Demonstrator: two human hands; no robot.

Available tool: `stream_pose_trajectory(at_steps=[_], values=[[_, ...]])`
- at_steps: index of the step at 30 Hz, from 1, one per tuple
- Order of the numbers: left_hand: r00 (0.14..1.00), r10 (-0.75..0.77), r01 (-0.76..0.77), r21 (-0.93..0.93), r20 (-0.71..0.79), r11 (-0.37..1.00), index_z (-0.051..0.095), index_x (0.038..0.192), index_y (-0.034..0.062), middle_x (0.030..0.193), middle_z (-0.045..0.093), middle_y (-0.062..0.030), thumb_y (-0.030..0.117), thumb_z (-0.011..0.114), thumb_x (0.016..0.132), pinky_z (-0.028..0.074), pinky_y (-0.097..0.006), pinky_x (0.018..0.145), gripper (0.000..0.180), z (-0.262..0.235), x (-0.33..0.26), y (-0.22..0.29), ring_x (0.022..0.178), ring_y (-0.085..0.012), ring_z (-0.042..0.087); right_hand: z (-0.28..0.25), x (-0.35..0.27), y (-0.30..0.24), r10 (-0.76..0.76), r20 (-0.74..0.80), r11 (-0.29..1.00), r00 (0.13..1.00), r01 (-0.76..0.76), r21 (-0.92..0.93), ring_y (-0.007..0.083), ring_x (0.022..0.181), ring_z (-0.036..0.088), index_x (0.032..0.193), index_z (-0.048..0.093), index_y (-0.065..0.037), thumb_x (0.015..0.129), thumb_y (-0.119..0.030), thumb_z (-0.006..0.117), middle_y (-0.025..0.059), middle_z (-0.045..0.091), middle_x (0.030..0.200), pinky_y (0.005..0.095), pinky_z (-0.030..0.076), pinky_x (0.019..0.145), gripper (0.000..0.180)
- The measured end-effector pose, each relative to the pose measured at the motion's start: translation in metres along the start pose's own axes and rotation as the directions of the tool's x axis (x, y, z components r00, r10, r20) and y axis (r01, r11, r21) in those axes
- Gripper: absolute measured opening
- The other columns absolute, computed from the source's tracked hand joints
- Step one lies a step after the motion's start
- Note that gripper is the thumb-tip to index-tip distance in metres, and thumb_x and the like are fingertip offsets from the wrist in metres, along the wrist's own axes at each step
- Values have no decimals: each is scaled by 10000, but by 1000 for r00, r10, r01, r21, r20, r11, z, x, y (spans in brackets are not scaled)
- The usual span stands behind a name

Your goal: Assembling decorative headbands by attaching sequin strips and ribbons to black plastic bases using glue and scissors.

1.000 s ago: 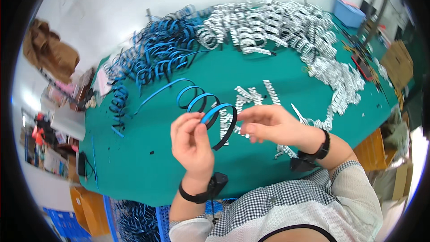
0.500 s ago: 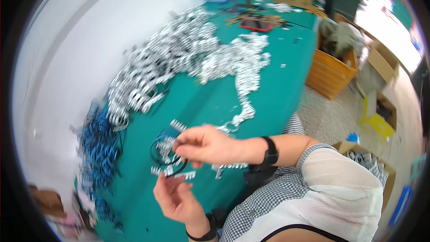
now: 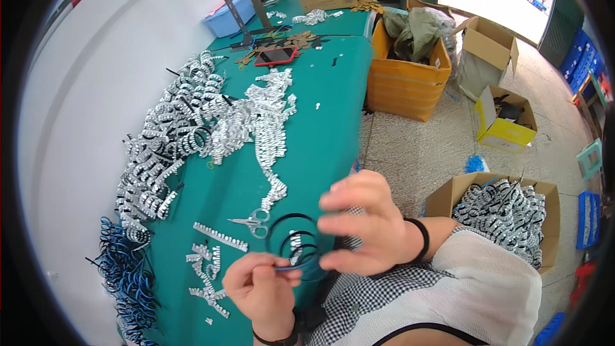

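My left hand (image 3: 264, 285) pinches the end of a dark blue-and-black coiled strip (image 3: 279, 219) between thumb and fingers. The strip's loops hang in the air over the table edge, between my two hands. My right hand (image 3: 362, 224) is just right of the loops with its fingers spread, somewhat blurred; its thumb side comes close to the coil. Small scissors (image 3: 257, 223) with pale handles lie on the green table just beyond the coil. Left of them are short silvery-white toothed strips (image 3: 220, 237), with more in a loose cluster (image 3: 206, 275) nearer me.
Silvery coiled strips (image 3: 170, 134) are heaped along the wall, with blue coils (image 3: 125, 282) at the near left. A red-edged phone (image 3: 275, 56) lies farther back. On the floor at right stand an orange bag (image 3: 407, 86), a yellow box (image 3: 506, 128) and a carton (image 3: 442, 195) of silvery coils.
The view has swung right. My right hand has let go of the coil and spread its fingers, moving right. My left hand, open before, now pinches the strip. The scissors show clearly now.
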State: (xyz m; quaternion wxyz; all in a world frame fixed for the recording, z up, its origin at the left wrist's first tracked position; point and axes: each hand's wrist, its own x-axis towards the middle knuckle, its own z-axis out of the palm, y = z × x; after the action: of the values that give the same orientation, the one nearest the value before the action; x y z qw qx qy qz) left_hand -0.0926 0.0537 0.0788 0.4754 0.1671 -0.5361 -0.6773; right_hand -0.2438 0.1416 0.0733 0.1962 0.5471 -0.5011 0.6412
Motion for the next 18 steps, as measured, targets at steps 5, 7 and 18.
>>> stream_pose_trajectory(at_steps=[5,7,18], values=[[953,-233,231,32,197,972,588,872,-89,755,611,-158,45,541,847,485,-245,454,144,26,7,-22,576,-182,609,-22,-8,5,34,350,999,936,-29,-21,192,717,554,894,624,-63,726,-100,664,39,589,767,313,392,667,176],[945,-267,264,41,188,964,595,895,-87,762,615,-149,53,541,851,484,-237,458,157,29,9,-25,591,-176,613,-24,-7,14,48,337,999,940,-52,1,191,656,543,866,615,-49,753,-61,624,46,571,714,299,396,635,115],[916,-381,347,232,125,909,607,902,-84,788,626,-124,-46,566,792,486,-190,470,123,11,1,-11,629,-144,629,-17,-17,35,250,565,845,787,-462,270,173,676,523,850,607,-39,830,-109,555,41,574,716,284,401,660,89]])
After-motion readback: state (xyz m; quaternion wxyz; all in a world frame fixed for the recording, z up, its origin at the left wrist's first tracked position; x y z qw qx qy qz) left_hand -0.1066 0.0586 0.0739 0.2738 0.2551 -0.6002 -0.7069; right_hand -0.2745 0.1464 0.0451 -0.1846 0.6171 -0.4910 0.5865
